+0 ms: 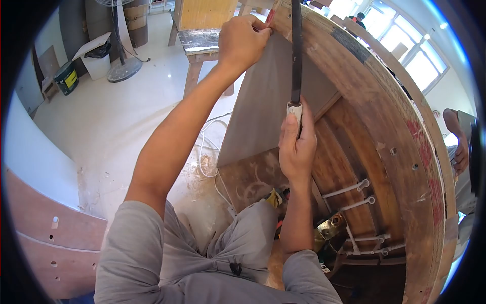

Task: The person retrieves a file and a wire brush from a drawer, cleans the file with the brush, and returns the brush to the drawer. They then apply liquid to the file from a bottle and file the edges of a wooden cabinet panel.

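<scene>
In my right hand (297, 147) is a long, dark, flat file (296, 55) with a whitish, wrapped-looking handle. My fingers close around that handle, and the blade points up and away, crossing the top edge of a curved wooden frame (349, 76). The far end of the file runs out of view. My left hand (245, 40) is closed beside the upper left end of the frame, thumb and fingers pinched near a small red patch (270, 17). Whether that patch is an object or a mark on the wood I cannot tell.
White pipes (354, 202) and a shiny metal piece (331, 228) sit inside the frame. A white cable (202, 147) lies on the floor. A wooden bench (200, 43) and a fan (124, 70) stand at upper left. Another person's hand (460, 154) shows at right.
</scene>
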